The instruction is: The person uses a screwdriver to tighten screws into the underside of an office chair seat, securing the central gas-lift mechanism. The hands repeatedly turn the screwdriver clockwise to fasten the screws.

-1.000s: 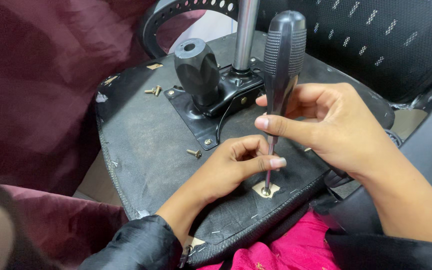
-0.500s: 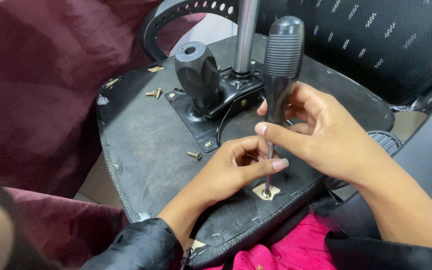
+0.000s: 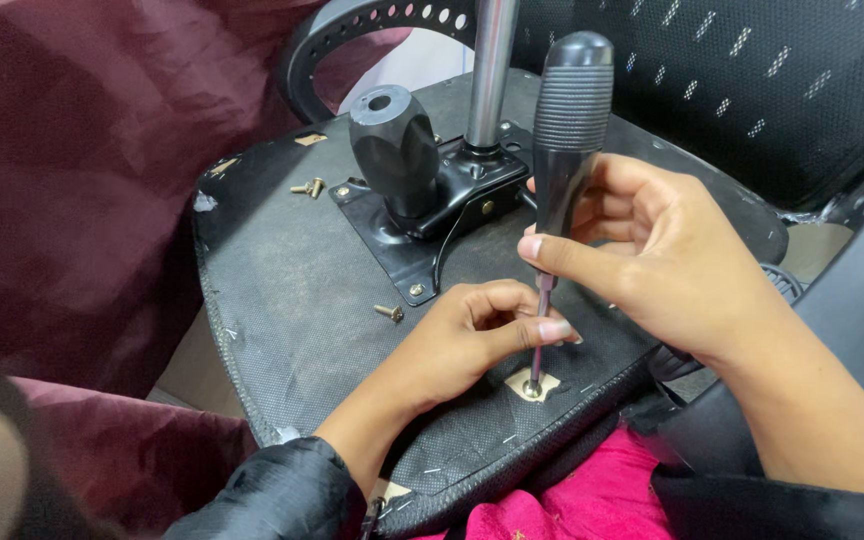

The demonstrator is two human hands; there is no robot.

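Screwdriver stood nearly upright at the seat underside's five o'clock edge, tip in a screw hole. Right hand gripped its handle; left hand pinched the shaft. Loose screw lay at nine o'clock of the left hand.

Right hand curled in a grip, raised above the left hand, whose fingertips pinch.

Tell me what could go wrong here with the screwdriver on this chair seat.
The left hand pinches the screwdriver shaft just above the tip, so a slip off the screw could jab those fingers. The right hand grips low on the tall handle, so it may wobble. Loose screws on the seat underside could roll off.
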